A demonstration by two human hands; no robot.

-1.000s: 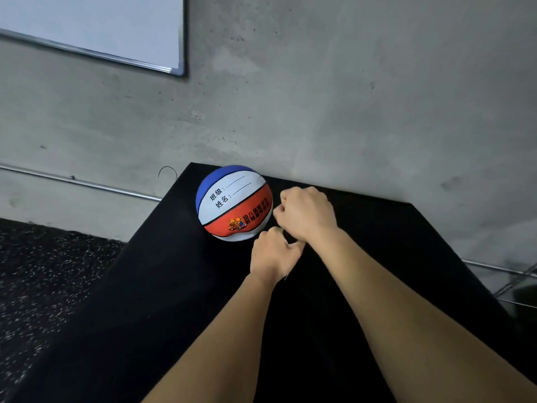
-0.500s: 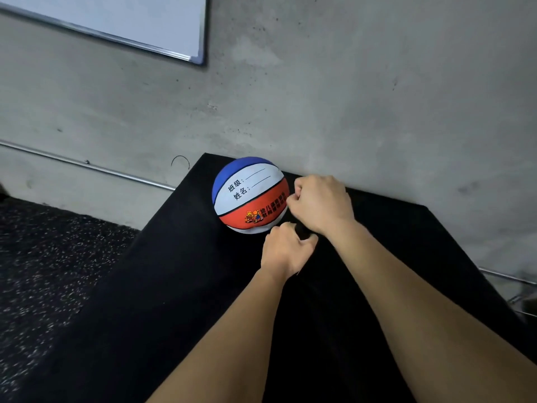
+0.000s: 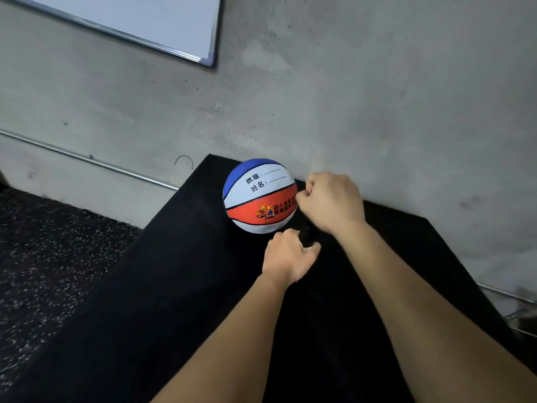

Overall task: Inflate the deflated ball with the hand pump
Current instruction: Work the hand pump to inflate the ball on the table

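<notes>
Nearest, two bare forearms reach in from 6 o'clock over the black worktop (image 3: 174, 286). The left hand (image 3: 289, 257) has its fingers curled round a dark pump (image 3: 307, 235), mostly hidden against the cloth. Just beyond, at its 1 o'clock, the right hand (image 3: 332, 203) is fisted, fingers pressed together at the ball's right side; what they pinch cannot be told. The ball (image 3: 258, 196), blue, white and orange, sits on the worktop's far edge by the concrete wall (image 3: 377, 97). A whiteboard (image 3: 145, 21) hangs at 11 o'clock.
</notes>
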